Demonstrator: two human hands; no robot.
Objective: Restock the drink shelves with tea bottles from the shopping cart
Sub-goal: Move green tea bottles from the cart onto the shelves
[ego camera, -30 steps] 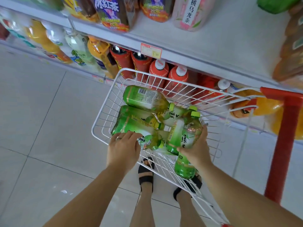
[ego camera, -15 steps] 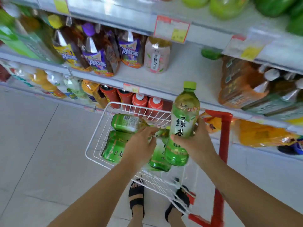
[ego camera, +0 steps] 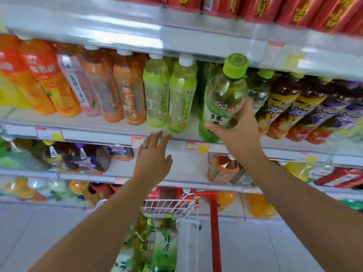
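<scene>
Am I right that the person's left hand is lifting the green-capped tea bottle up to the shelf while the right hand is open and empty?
Not quite: the hands are swapped. The head view shows the right hand holding the green-capped tea bottle at the shelf, while the left hand is open and empty.

Hands: two, left hand (ego camera: 152,163) and right hand (ego camera: 238,134)
Green tea bottle (ego camera: 224,99) in hand: one
White-capped pale green bottles (ego camera: 170,95) on shelf: two
Shopping cart (ego camera: 169,206): one
</scene>
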